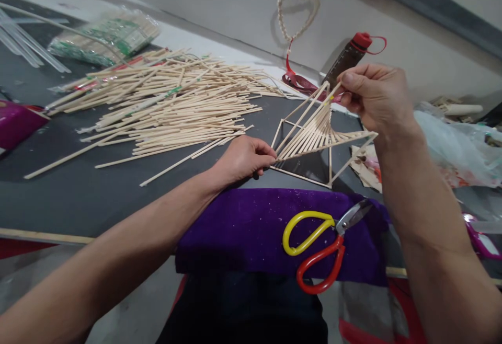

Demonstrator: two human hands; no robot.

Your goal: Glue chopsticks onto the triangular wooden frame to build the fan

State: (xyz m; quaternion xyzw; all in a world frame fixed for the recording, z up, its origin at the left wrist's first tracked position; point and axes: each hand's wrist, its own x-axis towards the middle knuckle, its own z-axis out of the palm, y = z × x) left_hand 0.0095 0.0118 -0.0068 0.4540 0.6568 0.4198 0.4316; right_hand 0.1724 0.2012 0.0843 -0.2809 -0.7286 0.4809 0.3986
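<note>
A model of thin wooden sticks (314, 140) stands on the dark table, its sticks fanned into a twisted surface inside an open frame. My left hand (251, 157) pinches its lower left corner, fingers closed. Raised at the upper right, my right hand (372, 93) grips the end of a wooden stick (333, 92) with a small yellow mark, beside the model's top corner. Scissors (336, 225) with one yellow and one red handle lie partly open on a purple cloth (243, 224) in front of the model.
Many loose sticks (188, 103) cover the table's left half, with a plastic-wrapped bundle (105, 38) behind. A bottle (349, 56) with a red cap leans at the wall near a hanging heart (280, 14). Plastic bags (458, 145) lie at the right.
</note>
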